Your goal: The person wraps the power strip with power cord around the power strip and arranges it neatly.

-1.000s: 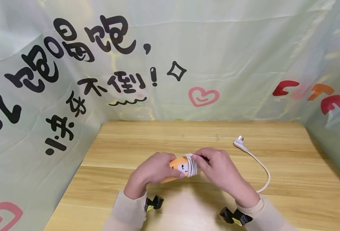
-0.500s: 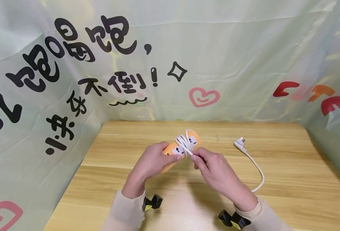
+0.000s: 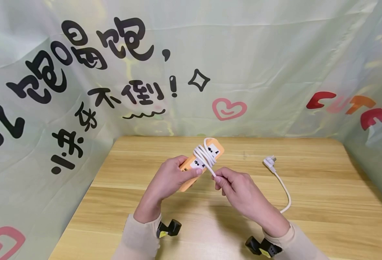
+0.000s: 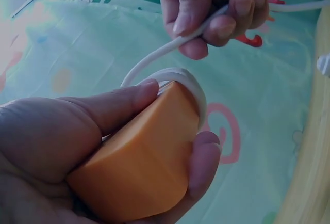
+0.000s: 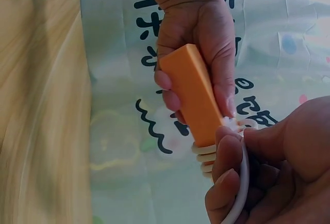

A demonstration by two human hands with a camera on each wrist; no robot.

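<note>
An orange power strip [image 3: 217,145] with white socket faces is tilted up above the table, its far end pointing right and away. My left hand [image 3: 171,177] grips its near end, thumb across the top face and fingers round the far side, as the left wrist view shows on the orange casing [image 4: 139,167]. Several turns of white cord [image 3: 205,156] wrap the strip's middle. Between thumb and fingers my right hand [image 3: 239,187] pinches the cord's free run, drawn taut from the coils. The rest of the cord passes through that hand to a white plug [image 3: 269,163] at the right.
The wooden table [image 3: 139,155] lies beneath both hands. Printed fabric [image 3: 275,72] hangs behind it and along both sides. A black wrist camera [image 3: 169,228] is strapped at the left cuff, another black camera [image 3: 262,247] at the right.
The power strip has swung from nearly level to pointing away, exposing its far end. My right hand has come off the coils and down slightly with the cord. The plug's cord has drawn leftward.
</note>
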